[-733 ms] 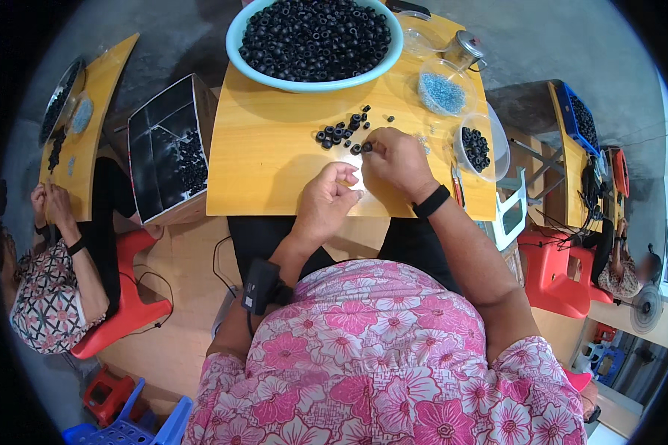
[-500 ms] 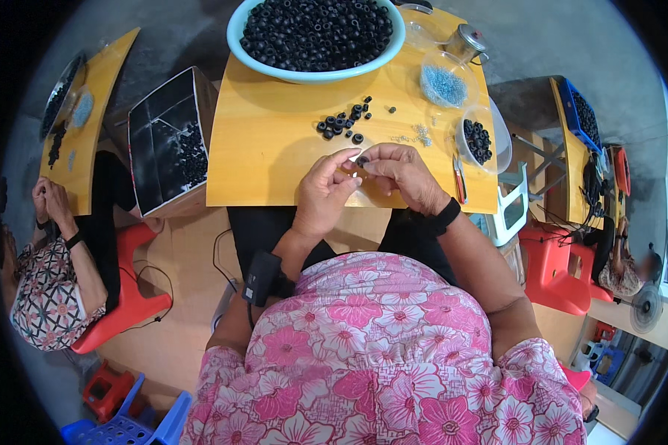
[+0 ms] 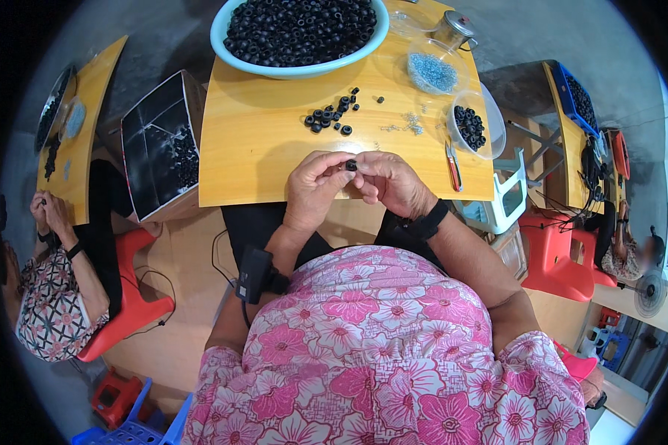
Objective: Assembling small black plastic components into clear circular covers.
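Observation:
A small black ring-shaped piece (image 3: 351, 165) is held up over the near edge of the table, where the fingertips of both hands meet. My left hand (image 3: 311, 188) is closed in a pinch, thumb and forefinger against the piece. From the other side my right hand (image 3: 397, 183) is closed too, its fingertips at the same piece; anything smaller between them is hidden. Just beyond the hands lies a loose group of black ring pieces (image 3: 323, 117) on the yellow table (image 3: 252, 159). Right of them is a small scatter of tiny clear or silvery parts (image 3: 411, 124).
A large light-blue basin (image 3: 215, 37) full of black pieces stands at the back. To the right are a tub of bluish small parts (image 3: 433, 73), a tub of black pieces (image 3: 469, 127), a metal pot (image 3: 454, 31) and a red-handled tool (image 3: 453, 169). A co-worker (image 3: 56, 289) sits at left.
My hands have come closer together, and the black piece now sits between both sets of fingertips. The tabletop things appear shifted slightly left, with the whole view.

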### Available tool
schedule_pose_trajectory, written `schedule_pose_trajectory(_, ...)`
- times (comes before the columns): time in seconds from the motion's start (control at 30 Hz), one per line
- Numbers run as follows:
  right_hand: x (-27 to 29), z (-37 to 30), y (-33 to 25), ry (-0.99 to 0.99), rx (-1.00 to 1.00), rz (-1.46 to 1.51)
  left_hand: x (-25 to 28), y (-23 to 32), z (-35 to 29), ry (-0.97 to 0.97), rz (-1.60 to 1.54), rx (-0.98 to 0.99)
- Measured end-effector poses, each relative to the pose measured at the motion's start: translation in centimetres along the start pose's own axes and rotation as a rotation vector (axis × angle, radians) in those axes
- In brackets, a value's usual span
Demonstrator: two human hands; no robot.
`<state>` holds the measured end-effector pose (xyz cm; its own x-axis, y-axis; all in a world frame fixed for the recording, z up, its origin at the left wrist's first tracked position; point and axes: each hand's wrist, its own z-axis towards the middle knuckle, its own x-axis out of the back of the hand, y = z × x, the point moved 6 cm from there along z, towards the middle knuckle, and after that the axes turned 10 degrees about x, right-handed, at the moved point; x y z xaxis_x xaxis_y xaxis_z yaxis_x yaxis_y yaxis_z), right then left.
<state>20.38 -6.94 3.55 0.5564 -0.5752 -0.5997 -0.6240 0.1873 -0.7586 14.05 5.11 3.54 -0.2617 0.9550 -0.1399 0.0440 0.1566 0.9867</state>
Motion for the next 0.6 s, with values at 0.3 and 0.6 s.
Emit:
schedule_pose_trajectory(0.3, 0.6, -0.7, -0.7, 0.209, 0.067, -0.442, 0.5, -0.5, 0.0, 0.036, 0.021, 0.001)
schedule_pose_trajectory(0.6, 3.2, -0.9, -4.6, 0.469, 0.382, -1.412, 0.0, -1.2, 0.2, 0.006, -0.031, 0.09)
